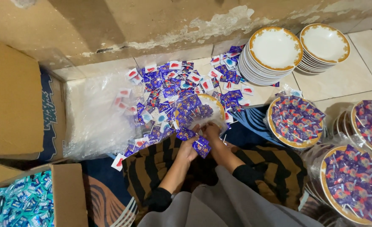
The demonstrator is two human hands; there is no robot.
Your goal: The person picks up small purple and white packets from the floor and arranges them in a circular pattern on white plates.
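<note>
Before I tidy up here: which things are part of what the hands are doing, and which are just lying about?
In use: left hand, right hand, purple sachets, plate being filled, filled plates, empty plates.
Lying about: cardboard box, blue packets, plastic sheet.

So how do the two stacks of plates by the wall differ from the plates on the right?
The stacked plates by the wall are bare and white inside, while the filled plates on the right are heaped with purple sweets. The stacked plates sit uncovered; the filled plates look wrapped in clear plastic. The stacks are many plates high; the filled ones stand singly or lower. Both have gold rims.
</note>
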